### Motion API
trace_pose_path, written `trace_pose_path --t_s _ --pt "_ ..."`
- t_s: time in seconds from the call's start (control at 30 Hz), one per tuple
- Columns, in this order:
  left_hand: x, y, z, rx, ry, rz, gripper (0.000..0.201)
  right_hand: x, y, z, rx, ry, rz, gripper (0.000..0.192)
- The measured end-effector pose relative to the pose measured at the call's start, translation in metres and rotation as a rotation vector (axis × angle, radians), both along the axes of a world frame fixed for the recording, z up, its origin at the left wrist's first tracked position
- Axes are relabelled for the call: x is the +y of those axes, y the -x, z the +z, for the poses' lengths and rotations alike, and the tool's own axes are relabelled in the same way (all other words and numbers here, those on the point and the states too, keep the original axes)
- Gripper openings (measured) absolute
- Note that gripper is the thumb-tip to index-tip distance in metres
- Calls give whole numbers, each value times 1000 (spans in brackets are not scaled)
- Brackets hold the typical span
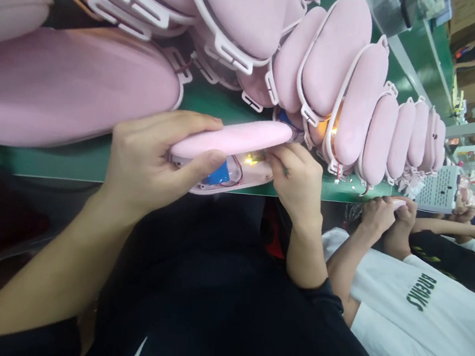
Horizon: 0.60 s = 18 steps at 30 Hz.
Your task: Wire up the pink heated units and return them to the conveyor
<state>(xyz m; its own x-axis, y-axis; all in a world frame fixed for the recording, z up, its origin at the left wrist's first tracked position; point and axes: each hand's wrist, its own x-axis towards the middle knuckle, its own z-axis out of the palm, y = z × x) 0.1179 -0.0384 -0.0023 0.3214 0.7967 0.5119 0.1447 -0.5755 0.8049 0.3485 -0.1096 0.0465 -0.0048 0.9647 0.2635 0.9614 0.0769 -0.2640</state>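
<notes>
My left hand (152, 161) grips a pink oval device (234, 138) at its left end, thumb under the shell and fingers over the top. The device is split open along its edge, showing a blue part (219, 174), red wires and a small yellow light inside. My right hand (296, 180) pinches the device's right end, fingers at the seam between the pink shell and the clear lower half. Both hands hold it just over the near edge of the green belt (91, 161).
Many pink shells with white frames (336, 57) lie stacked in a row along the green belt, reaching far right. A co-worker in a white shirt (428, 326) sits to my right, their hands (385, 218) on another pink part. Cardboard boxes stand at the back right.
</notes>
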Motion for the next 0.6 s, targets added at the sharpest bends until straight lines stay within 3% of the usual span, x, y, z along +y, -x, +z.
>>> trace_pose_path --t_s 0.2,0.6 --pt "-1 -1 -1 14 -15 -10 32 9 2 -2 -61 140 63 22" --pt "1 1 1 34 -26 -27 33 21 -15 3 -7 215 208 20"
